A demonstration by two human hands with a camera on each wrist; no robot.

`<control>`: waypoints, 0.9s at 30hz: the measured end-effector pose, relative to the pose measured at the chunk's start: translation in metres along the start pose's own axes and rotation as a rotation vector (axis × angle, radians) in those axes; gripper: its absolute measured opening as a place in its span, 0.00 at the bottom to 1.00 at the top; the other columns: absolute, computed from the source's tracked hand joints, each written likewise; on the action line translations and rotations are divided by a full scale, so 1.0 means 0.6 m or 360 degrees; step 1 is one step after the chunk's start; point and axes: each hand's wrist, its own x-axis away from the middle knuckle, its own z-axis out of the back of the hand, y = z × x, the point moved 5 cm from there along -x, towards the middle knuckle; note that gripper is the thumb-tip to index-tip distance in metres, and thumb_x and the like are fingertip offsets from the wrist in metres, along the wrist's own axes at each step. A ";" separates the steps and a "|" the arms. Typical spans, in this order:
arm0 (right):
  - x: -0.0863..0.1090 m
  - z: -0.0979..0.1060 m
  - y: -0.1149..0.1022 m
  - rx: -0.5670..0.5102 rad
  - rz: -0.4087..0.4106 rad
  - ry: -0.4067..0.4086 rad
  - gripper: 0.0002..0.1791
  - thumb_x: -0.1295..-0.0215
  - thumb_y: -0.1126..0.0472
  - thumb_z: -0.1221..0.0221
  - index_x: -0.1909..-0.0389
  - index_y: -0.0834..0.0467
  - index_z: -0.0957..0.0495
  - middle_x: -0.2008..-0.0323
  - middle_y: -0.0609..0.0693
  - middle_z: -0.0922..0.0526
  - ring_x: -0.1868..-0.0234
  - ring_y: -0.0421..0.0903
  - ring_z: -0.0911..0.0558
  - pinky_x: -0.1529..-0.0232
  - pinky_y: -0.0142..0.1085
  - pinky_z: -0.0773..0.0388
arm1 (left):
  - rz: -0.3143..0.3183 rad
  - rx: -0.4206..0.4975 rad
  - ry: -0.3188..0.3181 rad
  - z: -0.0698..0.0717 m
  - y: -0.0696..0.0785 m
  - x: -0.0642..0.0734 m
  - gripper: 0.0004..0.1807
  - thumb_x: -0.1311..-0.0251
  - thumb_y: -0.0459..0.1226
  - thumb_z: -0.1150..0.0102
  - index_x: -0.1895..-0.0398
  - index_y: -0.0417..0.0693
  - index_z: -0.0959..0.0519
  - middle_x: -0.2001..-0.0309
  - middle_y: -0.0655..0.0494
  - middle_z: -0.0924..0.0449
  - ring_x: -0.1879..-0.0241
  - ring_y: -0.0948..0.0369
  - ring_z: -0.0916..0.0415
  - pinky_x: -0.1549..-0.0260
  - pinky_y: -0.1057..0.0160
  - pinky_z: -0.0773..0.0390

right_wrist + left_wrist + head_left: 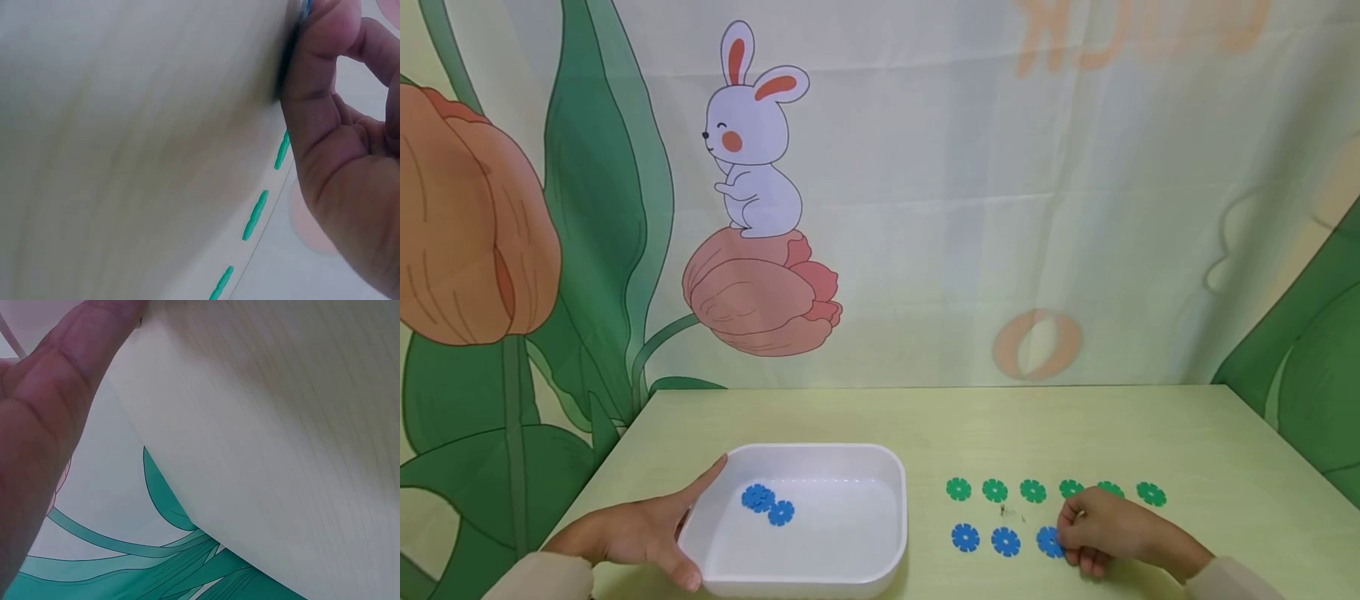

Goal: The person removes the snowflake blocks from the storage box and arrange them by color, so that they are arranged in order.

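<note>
My left hand (643, 527) rests against the left side of a white tray (820, 567), fingers and thumb spread along its rim. Inside the tray lie a small pile of blue snowflake discs (757, 497) and a single blue one (781, 512) beside it. My right hand (1108, 529), fingers bent, pinches the right edge of a blue snowflake disc (1049, 542) at the right end of a blue row. Seen from the right wrist, this disc is mostly behind the fingertips. Two blue snowflake discs (966, 537) lie left of it.
Several green snowflake discs (1032, 491) form a row behind the blue ones, partly covered by my right hand. Small dark specks (1006, 510) lie between the rows. A printed curtain (910, 250) hangs behind the pale table (865, 412).
</note>
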 end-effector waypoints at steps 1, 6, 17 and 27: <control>0.000 -0.001 -0.001 -0.0003 -0.0003 0.0003 0.04 0.34 0.67 0.42 0.68 0.64 0.24 0.77 0.53 0.18 0.82 0.40 0.23 0.78 0.30 0.25 | 0.0004 -0.0004 0.0002 0.000 0.000 0.000 0.75 0.50 0.54 0.25 0.23 0.52 0.81 0.24 0.32 0.68 0.34 0.47 0.44 0.37 0.48 0.37; 0.000 -0.002 -0.001 0.0008 -0.0049 0.0044 0.04 0.35 0.68 0.41 0.69 0.64 0.24 0.77 0.53 0.18 0.83 0.39 0.23 0.78 0.29 0.25 | 0.0017 -0.0009 0.0008 0.001 -0.002 -0.001 0.75 0.49 0.55 0.25 0.23 0.53 0.81 0.24 0.33 0.68 0.34 0.47 0.44 0.36 0.47 0.37; 0.010 0.019 -0.014 -0.0093 0.0004 -0.0028 0.08 0.31 0.66 0.42 0.70 0.64 0.25 0.75 0.53 0.18 0.79 0.41 0.23 0.75 0.31 0.23 | -0.0016 0.0009 -0.0014 -0.001 0.000 -0.002 0.75 0.50 0.55 0.25 0.23 0.52 0.82 0.24 0.32 0.68 0.34 0.47 0.44 0.37 0.51 0.36; -0.011 0.017 -0.107 -0.0114 0.0163 -0.0090 0.10 0.31 0.63 0.41 0.63 0.69 0.25 0.74 0.54 0.18 0.77 0.42 0.23 0.73 0.34 0.21 | -0.0004 0.0028 -0.0003 0.001 0.000 -0.002 0.76 0.50 0.53 0.24 0.23 0.50 0.82 0.24 0.31 0.68 0.36 0.47 0.41 0.39 0.54 0.34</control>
